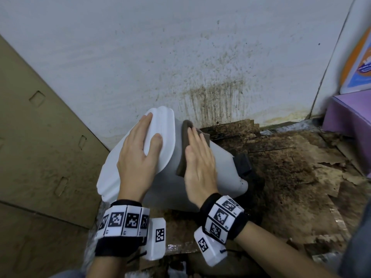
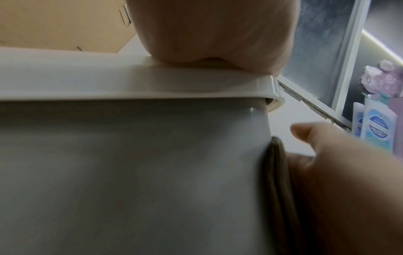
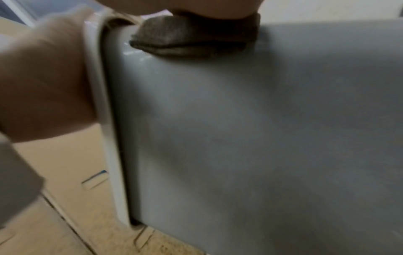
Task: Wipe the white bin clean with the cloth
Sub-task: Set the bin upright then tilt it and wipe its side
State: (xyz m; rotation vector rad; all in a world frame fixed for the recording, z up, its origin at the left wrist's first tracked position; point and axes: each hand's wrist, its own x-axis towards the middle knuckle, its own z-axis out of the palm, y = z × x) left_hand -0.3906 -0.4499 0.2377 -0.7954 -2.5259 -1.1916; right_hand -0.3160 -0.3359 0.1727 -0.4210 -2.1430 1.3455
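Note:
The white bin (image 1: 220,169) lies tipped on its side on the floor, lid (image 1: 160,125) to the left. My left hand (image 1: 138,149) rests flat on the lid with straight fingers. My right hand (image 1: 198,163) presses a folded brown cloth (image 1: 185,135) flat against the bin's upper side, just right of the lid's rim. In the left wrist view the cloth (image 2: 279,172) sits between the bin's grey wall (image 2: 130,172) and my right hand (image 2: 338,172). In the right wrist view the cloth (image 3: 191,38) lies near the top of the bin wall (image 3: 261,138).
A stained white wall (image 1: 210,97) stands right behind the bin. Flat cardboard (image 1: 40,137) leans at the left. The floor (image 1: 291,177) to the right is dirty and peeling. A purple box (image 1: 349,115) sits at the far right. A black part (image 1: 243,163) juts from the bin's base.

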